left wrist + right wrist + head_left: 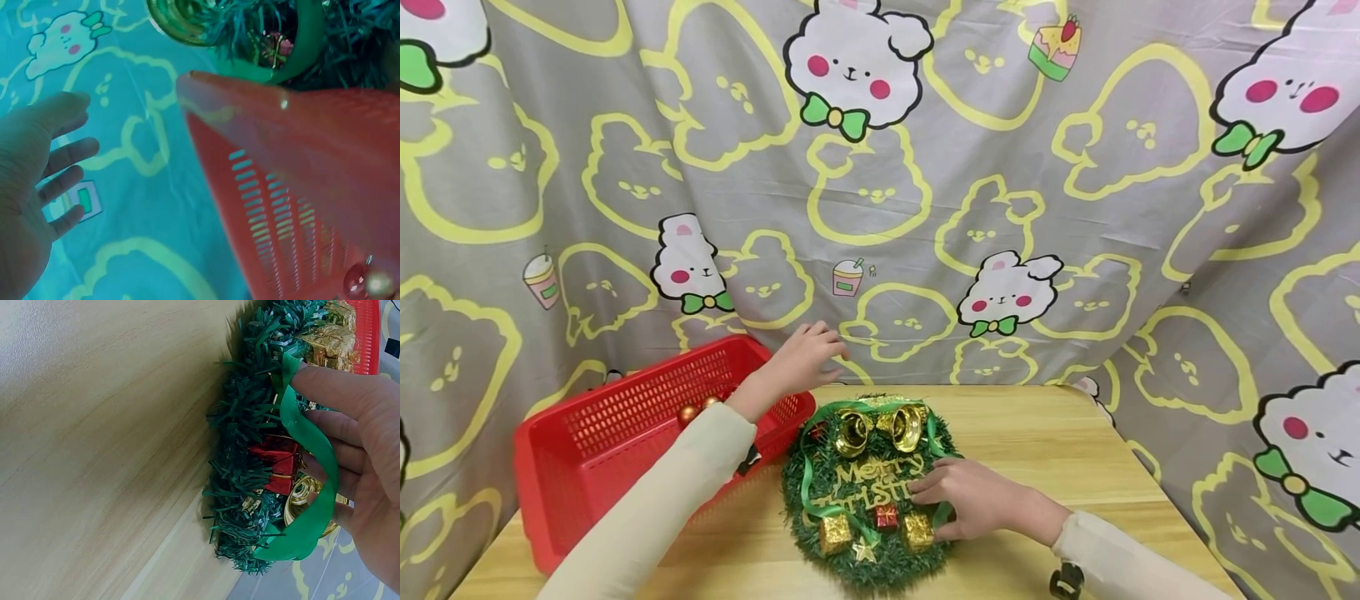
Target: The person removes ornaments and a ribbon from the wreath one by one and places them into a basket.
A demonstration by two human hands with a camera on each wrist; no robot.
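I'm watching the left hand (808,358) hovering empty, fingers loosely parted, near the red basket (625,417), while the right hand (976,497) is touching the wreath (887,568) with relaxed fingers

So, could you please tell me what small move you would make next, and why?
I would probably lower the left hand toward the shiny copper-coloured round balls in the red perforated plastic basket. That hand is empty and raised near the basket's far end, while the right hand is at the decorated green tinsel wreath.
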